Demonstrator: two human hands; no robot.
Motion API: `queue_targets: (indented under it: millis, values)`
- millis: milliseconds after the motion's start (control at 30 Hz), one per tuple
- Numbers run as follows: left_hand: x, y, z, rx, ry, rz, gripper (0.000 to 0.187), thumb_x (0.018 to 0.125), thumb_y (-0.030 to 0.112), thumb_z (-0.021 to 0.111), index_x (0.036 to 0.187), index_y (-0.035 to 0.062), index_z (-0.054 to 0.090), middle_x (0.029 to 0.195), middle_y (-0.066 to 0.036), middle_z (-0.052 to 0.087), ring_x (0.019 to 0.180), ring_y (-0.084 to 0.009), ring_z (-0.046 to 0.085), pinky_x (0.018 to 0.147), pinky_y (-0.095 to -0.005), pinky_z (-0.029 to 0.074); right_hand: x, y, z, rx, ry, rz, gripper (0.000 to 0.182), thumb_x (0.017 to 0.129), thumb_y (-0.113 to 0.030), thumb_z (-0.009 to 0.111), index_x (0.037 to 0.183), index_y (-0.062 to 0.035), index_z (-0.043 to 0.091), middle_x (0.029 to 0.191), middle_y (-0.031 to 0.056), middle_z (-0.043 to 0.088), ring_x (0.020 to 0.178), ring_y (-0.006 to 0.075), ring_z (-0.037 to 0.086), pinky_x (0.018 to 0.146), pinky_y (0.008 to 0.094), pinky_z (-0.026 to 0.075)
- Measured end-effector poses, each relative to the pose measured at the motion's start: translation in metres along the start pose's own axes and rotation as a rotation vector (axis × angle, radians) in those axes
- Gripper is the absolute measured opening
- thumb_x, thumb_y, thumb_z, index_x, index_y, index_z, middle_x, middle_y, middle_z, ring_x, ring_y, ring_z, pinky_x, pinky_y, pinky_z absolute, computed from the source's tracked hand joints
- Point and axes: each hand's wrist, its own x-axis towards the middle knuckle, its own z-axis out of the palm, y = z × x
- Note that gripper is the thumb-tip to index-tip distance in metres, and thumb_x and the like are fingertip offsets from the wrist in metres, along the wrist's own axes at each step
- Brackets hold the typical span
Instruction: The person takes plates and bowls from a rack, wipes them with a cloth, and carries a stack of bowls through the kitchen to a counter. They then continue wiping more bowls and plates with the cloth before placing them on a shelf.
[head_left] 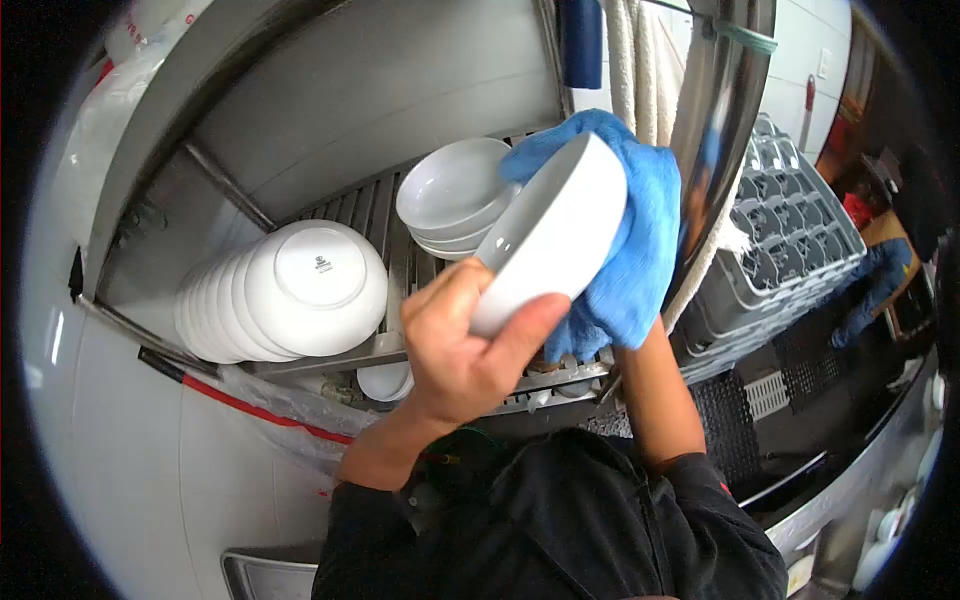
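Observation:
My left hand grips a white bowl by its lower left rim, thumb on the outside and fingers over the edge. The bowl is tilted on its side above the rack. A blue cloth is bunched against the bowl's far right side. My right forearm runs up into that cloth, which hides my right hand's fingers as it holds the fabric to the bowl. Just behind the held bowl, a few white bowls sit stacked upright. To the left lies a row of nested white bowls, bases outward.
The slatted metal rack carries the bowls, with another white dish lower down. A steel post stands right of the cloth. Grey glass racks are stacked beyond it. Another person's leg shows at far right.

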Motion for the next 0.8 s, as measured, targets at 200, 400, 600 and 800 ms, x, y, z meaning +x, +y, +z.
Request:
queue_targets:
  millis: [200, 400, 600, 800]
  values:
    - [0.005, -0.034, 0.021, -0.02, -0.038, 0.494, 0.029, 0.071, 0.016, 0.084, 0.073, 0.002, 0.058, 0.064, -0.008, 0.056, 0.052, -0.0195, 0.054, 0.048, -0.0297, 0.043, -0.072, -0.002, 0.012, -0.004, 0.119, 0.284, 0.045, 0.083, -0.026, 0.065, 0.12, -0.0025, 0.056, 0.114, 0.0153, 0.059, 0.108, 0.0316, 0.056, 0.091, 0.0434, 0.046]
    - [-0.002, -0.053, 0.007, 0.21, -0.371, 0.721, 0.032, 0.066, 0.021, 0.083, 0.068, 0.0058, 0.055, 0.06, -0.004, 0.047, 0.05, -0.0202, 0.049, 0.046, -0.0316, 0.039, -0.083, -0.045, -0.017, -0.63, 0.073, 0.059, 0.035, 0.09, -0.028, 0.058, 0.116, -0.0043, 0.058, 0.105, 0.0103, 0.06, 0.097, 0.028, 0.057, 0.088, 0.04, 0.046]
    - [-0.021, -0.048, 0.009, 0.339, -0.434, 0.828, 0.03, 0.072, 0.029, 0.076, 0.069, 0.0062, 0.058, 0.067, -0.002, 0.051, 0.065, -0.0195, 0.056, 0.07, -0.0346, 0.046, -0.128, -0.018, -0.062, 0.529, 0.352, 0.868, 0.035, 0.094, -0.035, 0.051, 0.111, -0.004, 0.059, 0.095, 0.0055, 0.063, 0.086, 0.0157, 0.061, 0.078, 0.0298, 0.049]
    - [-0.048, -0.055, 0.009, -0.747, 0.118, -0.447, 0.069, 0.09, 0.033, 0.066, 0.139, -0.0038, 0.034, 0.133, -0.019, 0.045, 0.125, -0.0267, 0.046, 0.101, -0.0378, 0.041, -0.139, 0.002, -0.091, 0.411, 0.265, 0.822, 0.041, 0.102, -0.03, 0.04, 0.121, 0.0026, 0.056, 0.108, 0.0094, 0.065, 0.097, 0.0186, 0.062, 0.09, 0.0308, 0.048]
